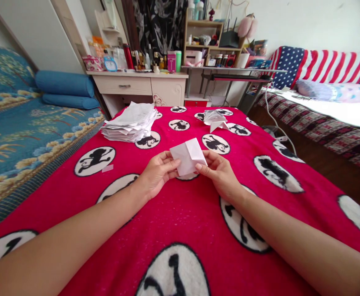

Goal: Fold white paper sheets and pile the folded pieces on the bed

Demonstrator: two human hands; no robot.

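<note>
A folded white paper point(188, 156) is held just above a red blanket point(173, 213) printed with black-and-white monkey circles. My left hand point(156, 174) pinches the paper's left edge. At the paper's lower right corner, my right hand point(221, 174) pinches it between thumb and fingers. Both forearms stretch in from the bottom of the view. A stack of white paper sheets point(132, 123) lies to the far left on the blanket. A finished folded paper shape point(215, 119) sits at the far middle.
A small paper scrap point(107, 168) lies on the blanket to the left. A blue-patterned bed with bolsters point(64, 84) is at left. A cluttered dresser point(136, 80) and shelf stand behind. A sofa with a flag cover point(321, 65) is at right.
</note>
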